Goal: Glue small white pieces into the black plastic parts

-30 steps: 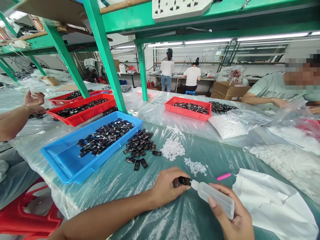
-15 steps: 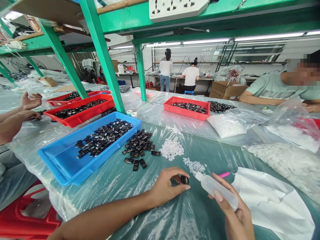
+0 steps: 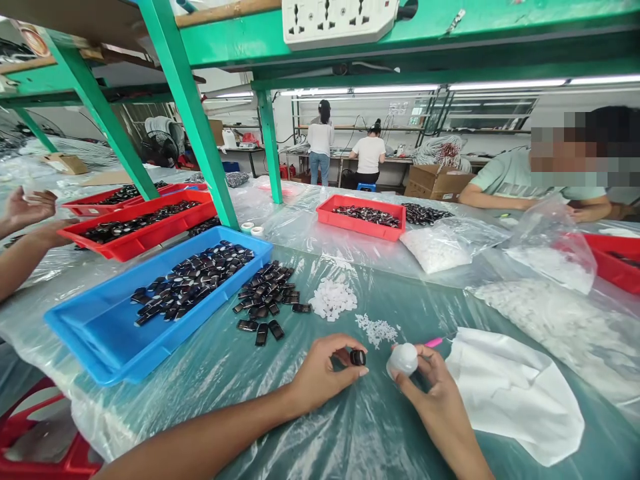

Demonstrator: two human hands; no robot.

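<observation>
Left hand [image 3: 320,370]: ours, thumb and fingertip pinched on one black piece [image 3: 358,358].
Right hand [image 3: 430,387]: ours, wrapped around a whitish bottle [image 3: 403,360] that we see nearly end-on; it is just beside the black piece, a gap between them.
Surface [image 3: 360,440]: green beneath clear plastic, under both our hands.
White cloth [image 3: 515,393]: spread to the right of our right hand.
Pink stick [image 3: 434,342]: just beyond our right hand, partly hidden.
Small white bits [image 3: 377,331]: scattered beyond the gap between our hands.
White chips [image 3: 333,299]: heaped beyond our left hand.
Black pile [image 3: 267,293]: loose pieces, beyond our left hand and to its left.
Blue tray [image 3: 100,327]: farther left, holding more black pieces.
Red tray [image 3: 367,229]: well beyond our hands, with dark pieces inside.
</observation>
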